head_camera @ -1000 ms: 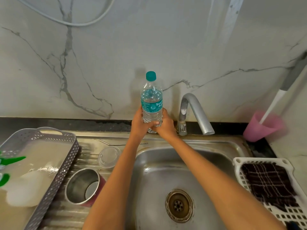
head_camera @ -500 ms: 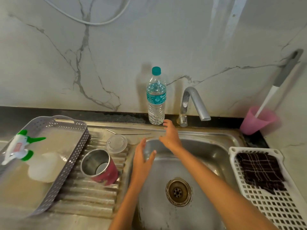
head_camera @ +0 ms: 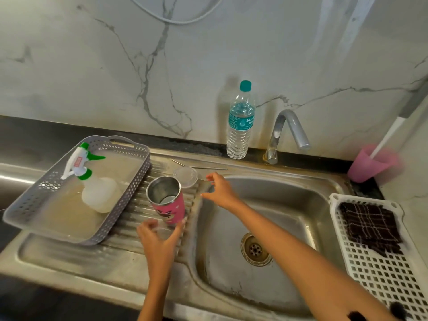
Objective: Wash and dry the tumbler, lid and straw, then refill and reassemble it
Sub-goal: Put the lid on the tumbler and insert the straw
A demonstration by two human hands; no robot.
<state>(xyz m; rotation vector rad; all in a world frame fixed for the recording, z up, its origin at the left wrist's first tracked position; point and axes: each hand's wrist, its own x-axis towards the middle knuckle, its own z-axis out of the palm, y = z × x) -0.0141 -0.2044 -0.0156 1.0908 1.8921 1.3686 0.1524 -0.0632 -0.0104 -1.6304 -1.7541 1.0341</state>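
The pink tumbler [head_camera: 168,201] with a steel inside stands upright on the ribbed drainboard. My left hand [head_camera: 159,237] is at its base, fingers spread to either side and blurred; no firm grip shows. The clear round lid [head_camera: 185,177] lies flat just behind the tumbler. Behind the lid, the thin metal straw [head_camera: 199,167] lies along the sink's back rim. My right hand [head_camera: 220,191] hovers over the basin's left rim near the lid, fingers spread and holding nothing. A capped water bottle [head_camera: 240,126] stands against the wall.
A grey basket [head_camera: 129,200] holding a spray bottle [head_camera: 92,184] sits left of the tumbler. The tap [head_camera: 284,133] arches over the steel basin [head_camera: 289,205]. A pink cup [head_camera: 368,165] stands at right, with a white tray [head_camera: 375,279] and dark checked cloth [head_camera: 370,223] below it.
Both hands let go of the water bottle, which now stands by the wall. My left hand moved left to the tumbler's base and my right hand moved toward the lid.
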